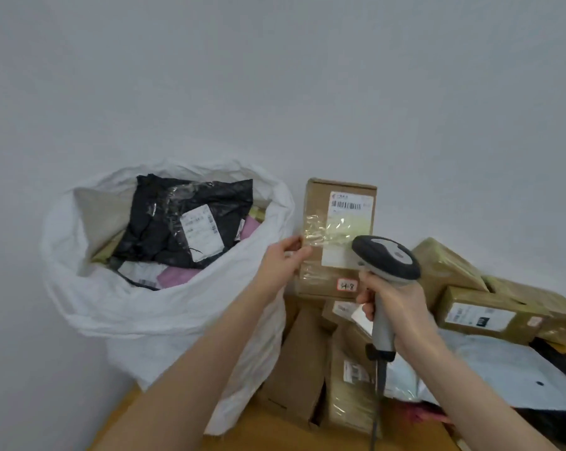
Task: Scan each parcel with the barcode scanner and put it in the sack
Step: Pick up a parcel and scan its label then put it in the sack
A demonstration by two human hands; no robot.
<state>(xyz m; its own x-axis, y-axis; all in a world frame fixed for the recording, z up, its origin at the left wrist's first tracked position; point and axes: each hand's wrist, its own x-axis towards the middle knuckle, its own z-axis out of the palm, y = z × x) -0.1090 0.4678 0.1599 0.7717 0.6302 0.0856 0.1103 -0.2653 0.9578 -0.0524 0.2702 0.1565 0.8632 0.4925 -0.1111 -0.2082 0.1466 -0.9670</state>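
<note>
My left hand [283, 260] holds a brown cardboard parcel [335, 236] upright by its left edge, its white barcode label facing me. My right hand [394, 302] grips the handle of a grey and black barcode scanner [385, 257], whose head sits just in front of the parcel's lower right part. To the left stands an open white sack [164, 307] with a black plastic parcel [190, 219] lying on top of several others, pink and tan ones among them.
A pile of cardboard boxes [483, 314] and plastic mailers [503, 369] covers the wooden table [275, 431] at the right and below my hands. The scanner's cable runs down toward the table's front. A plain white wall stands behind.
</note>
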